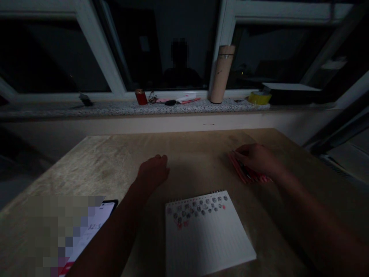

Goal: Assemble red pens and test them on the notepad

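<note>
My left hand rests on the wooden table as a loose fist, knuckles up, with nothing visible in it. My right hand lies to the right on a red patterned pouch, fingers curled over its top edge where a dark pen-like thing shows. A spiral notepad with a band of small stickers along its top lies near me between my forearms.
A lit phone lies at the near left. The stone window sill behind the table carries a red can, a tall tan flask, a yellow tape roll, a dark box and small clutter.
</note>
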Demonstrator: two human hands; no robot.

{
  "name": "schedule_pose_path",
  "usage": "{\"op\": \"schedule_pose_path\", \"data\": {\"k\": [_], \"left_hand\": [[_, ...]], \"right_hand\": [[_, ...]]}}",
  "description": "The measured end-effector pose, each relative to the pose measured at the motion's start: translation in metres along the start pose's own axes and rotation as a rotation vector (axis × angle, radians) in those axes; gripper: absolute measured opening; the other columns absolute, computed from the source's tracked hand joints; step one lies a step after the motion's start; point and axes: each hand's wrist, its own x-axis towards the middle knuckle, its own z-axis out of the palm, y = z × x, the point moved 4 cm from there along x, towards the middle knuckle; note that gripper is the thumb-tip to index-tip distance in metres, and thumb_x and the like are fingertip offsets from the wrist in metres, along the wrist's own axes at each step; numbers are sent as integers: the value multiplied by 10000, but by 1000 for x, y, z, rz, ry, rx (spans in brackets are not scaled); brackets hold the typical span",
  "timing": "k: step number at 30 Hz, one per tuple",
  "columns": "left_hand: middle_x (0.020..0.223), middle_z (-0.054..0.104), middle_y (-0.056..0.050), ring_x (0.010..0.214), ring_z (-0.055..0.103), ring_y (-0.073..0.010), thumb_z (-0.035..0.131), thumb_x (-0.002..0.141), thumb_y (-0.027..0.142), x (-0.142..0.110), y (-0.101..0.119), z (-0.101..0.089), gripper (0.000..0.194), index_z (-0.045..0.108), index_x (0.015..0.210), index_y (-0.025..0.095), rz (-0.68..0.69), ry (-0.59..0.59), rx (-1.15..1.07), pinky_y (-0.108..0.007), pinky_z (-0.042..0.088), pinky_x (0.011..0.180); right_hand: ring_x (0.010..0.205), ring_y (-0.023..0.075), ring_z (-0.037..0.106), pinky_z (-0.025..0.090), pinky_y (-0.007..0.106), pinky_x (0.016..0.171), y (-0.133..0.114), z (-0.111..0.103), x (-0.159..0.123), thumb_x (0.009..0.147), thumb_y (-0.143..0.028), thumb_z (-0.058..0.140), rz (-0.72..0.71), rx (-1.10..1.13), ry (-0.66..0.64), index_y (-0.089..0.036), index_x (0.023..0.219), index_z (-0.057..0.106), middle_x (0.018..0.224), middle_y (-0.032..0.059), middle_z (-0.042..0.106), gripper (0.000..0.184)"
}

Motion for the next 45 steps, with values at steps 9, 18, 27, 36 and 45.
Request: {"op": "schedule_pose_path", "data": {"k": [9,18,27,36,45], "left_hand": [[1014,583,-216,847,631,-299,353,805,136,1,-29,12,334,527,1088,100,-172,-136,141,-352,476,661],[978,634,-167,896,617,-247,459,719,53,9,-26,8,519,448,1234,116,-85,-130,-60,-287,451,713],[1032,561,-154,802,603,-181,457,753,68,18,-35,31,228,641,885,89,85,-151,39,-256,445,709],[862,638,-64,776,575,-173,484,794,230,12,-1,16,173,631,858,168,256,-56,-382,-272,412,681],[800,640,-35,707,559,-135,526,810,348,-4,66,29,255,626,921,141,467,-154,-1112,-234,410,642]], "right_hand": [[565,159,567,311,260,515,-71,42,-30,855,-410,477,-334,241,-111,-194,714,664,666,54,660,318],[576,127,544,317,235,540,-93,54,-42,864,-338,478,-433,384,-94,-190,776,636,656,18,622,233],[580,105,530,327,220,555,-99,67,-46,849,-252,489,-516,342,-82,-179,741,617,662,9,604,183],[638,138,575,406,253,607,-94,74,-43,846,-325,525,-368,645,-45,-175,1039,595,746,31,642,254],[474,115,562,391,225,413,-98,95,-39,845,-569,448,158,1937,-379,-204,1012,556,842,33,646,416]]}}
